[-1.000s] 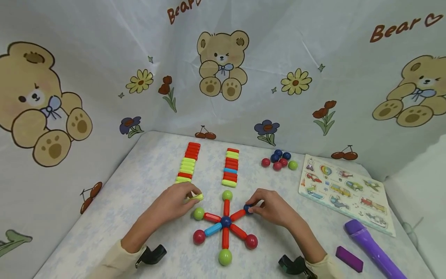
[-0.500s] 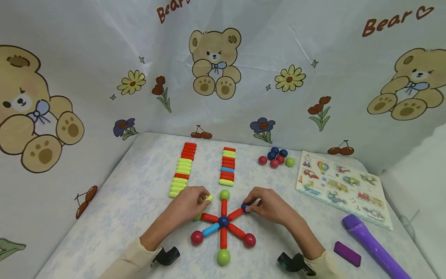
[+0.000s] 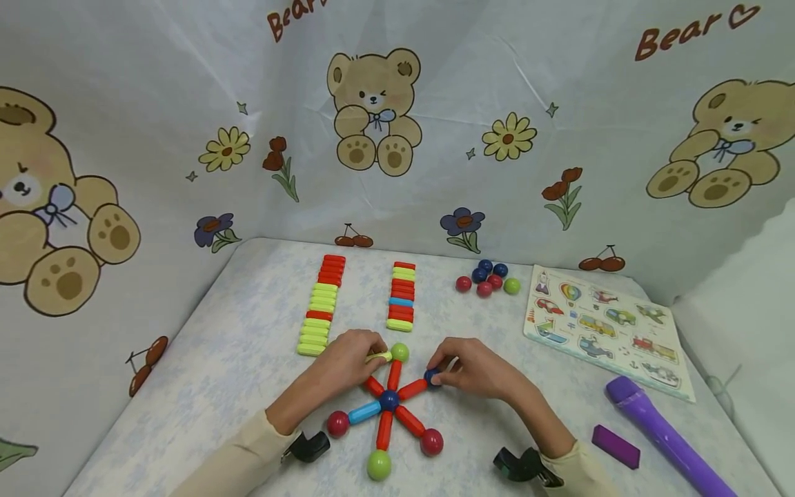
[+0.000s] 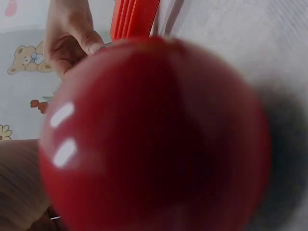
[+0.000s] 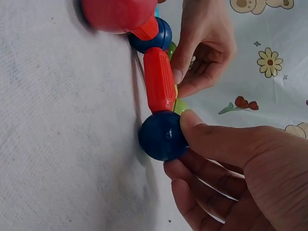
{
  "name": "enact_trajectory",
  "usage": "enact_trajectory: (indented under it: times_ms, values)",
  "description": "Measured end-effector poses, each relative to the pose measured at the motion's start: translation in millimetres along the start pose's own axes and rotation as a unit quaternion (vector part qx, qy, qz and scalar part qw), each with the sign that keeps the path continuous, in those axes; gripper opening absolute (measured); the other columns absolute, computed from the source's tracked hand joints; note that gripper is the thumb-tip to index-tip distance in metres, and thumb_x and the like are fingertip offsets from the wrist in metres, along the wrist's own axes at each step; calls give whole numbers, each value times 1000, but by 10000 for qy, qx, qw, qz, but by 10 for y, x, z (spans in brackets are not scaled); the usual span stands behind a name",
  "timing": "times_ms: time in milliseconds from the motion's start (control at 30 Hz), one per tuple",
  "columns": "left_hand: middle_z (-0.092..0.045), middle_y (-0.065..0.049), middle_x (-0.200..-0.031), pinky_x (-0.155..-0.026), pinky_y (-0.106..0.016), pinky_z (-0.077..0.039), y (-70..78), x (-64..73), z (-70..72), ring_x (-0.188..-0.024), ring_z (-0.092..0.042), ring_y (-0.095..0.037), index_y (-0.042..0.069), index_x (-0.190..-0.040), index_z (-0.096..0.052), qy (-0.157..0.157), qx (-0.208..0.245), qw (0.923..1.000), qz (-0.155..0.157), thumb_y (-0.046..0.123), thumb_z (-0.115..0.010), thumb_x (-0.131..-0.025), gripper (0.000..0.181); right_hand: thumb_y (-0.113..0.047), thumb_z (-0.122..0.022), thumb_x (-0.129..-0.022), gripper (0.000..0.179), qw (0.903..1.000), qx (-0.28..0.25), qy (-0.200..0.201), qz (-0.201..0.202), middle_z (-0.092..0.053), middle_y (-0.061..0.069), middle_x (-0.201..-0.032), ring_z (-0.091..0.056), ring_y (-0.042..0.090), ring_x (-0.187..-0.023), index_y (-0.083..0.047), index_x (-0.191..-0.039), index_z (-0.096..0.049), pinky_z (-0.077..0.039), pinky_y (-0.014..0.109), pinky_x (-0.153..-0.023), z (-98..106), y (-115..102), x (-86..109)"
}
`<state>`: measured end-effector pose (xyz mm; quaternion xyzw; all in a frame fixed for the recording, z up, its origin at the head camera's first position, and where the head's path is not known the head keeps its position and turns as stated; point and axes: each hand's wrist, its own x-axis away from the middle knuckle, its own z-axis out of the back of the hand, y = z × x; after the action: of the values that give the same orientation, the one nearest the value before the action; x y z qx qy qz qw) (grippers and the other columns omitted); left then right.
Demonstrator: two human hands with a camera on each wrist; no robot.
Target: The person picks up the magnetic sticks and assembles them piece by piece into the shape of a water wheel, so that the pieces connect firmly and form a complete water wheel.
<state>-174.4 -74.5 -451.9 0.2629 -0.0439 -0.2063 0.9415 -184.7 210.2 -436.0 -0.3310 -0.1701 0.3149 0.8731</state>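
L hand (image 3: 349, 359), grip narrow, pinches a yellow-green rod (image 3: 380, 357), its tip touching or just by the far green ball (image 3: 400, 353), can't tell which. R hand (image 3: 475, 366), grip holding dk-blue ball (image 5: 161, 137) at end of red rod (image 5: 159, 79), part of 6-arm star (image 3: 389, 400) on table (image 3: 472, 449).

Yellow rod (image 3: 380, 356) — nearer green ball (image 3: 400, 353), star (image 3: 389, 400) turned

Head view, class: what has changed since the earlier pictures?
The left hand moved right, bringing its lime stick up to the far green ball; the star-shaped build turned slightly clockwise. The right hand still pinches the outer dark blue ball; nothing was released.
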Motion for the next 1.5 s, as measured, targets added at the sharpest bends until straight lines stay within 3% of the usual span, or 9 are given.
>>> enact_trajectory:
  times_ms: [167,267,367,500,733,900,1167,1333,1500]
  values:
    - [-78,2,-102,-82,-33,-60,8,-14,1,-93,-67,-15,12,-112,-82,-114,-52,9998,-124,18,-83,-97,16,-26,-79,-101,19,10000,29,-15,33,-74,-8,-106,-67,9,-96,-13,-116,-79,-60,29,-86,-22,-13,2]
    - [-78,3,-103,-84,-34,-60,20,-29,-3,-95,-68,-16,13,-112,-83,-174,-97,9995,-244,18,-82,-98,15,-22,-73,-105,25,9996,153,155,202,-73,-1,-125,-68,19,-115,-12,-128,-76,-61,37,-96,-75,-37,-28]
    - [-79,3,-106,-87,-37,-60,18,-41,-5,-100,-70,-18,14,-114,-83,-162,-97,9990,-400,19,-81,-98,16,-14,-67,-108,33,9981,395,204,418,-63,4,-150,-60,27,-138,-14,-141,-71,-56,46,-108,-148,-76,-67]
    - [-78,1,-115,-94,-40,-61,-20,8,50,-111,-70,-20,14,-119,-82,17,-57,9992,-408,22,-80,-100,21,-8,-66,-107,39,9953,746,122,603,-57,1,-159,-54,26,-147,-16,-146,-69,-51,48,-114,-221,-102,-107]
    - [-77,-1,-111,-93,-42,-62,-257,269,271,-109,-70,-22,15,-114,-83,821,-490,9954,45,16,-88,-92,22,-6,-73,-103,36,9911,1085,425,645,-67,1,-147,-65,22,-135,-16,-137,-75,-57,45,-107,-241,-92,-128]
    - [-76,-4,-109,-91,-45,-63,-461,473,413,-107,-69,-25,12,-109,-84,1089,-785,9900,428,12,-92,-86,25,-2,-79,-96,31,9879,1152,814,642,-75,1,-133,-71,21,-124,-14,-125,-81,-60,42,-102,-212,-66,-132]
    - [-76,-7,-107,-84,-43,-63,-623,618,442,-100,-68,-25,8,-104,-85,1150,-1030,9874,342,7,-96,-79,27,-1,-83,-93,25,9893,1085,906,359,-80,-2,-111,-76,18,-106,-14,-113,-85,-64,35,-91,-112,-58,-88]
    - [-74,-7,-106,-85,-43,-63,-656,636,392,-100,-68,-26,7,-105,-84,1215,-1066,9862,349,0,-96,-76,32,0,-84,-91,24,9925,983,695,222,-79,-5,-104,-76,15,-99,-13,-112,-86,-64,33,-86,-54,-66,-71]
    - [-73,-7,-105,-86,-43,-63,-617,640,362,-99,-68,-26,5,-108,-83,1047,-915,9892,473,-2,-93,-79,32,-1,-86,-90,23,9935,959,598,110,-77,-8,-99,-74,12,-95,-15,-108,-86,-64,31,-84,-30,-72,-59]
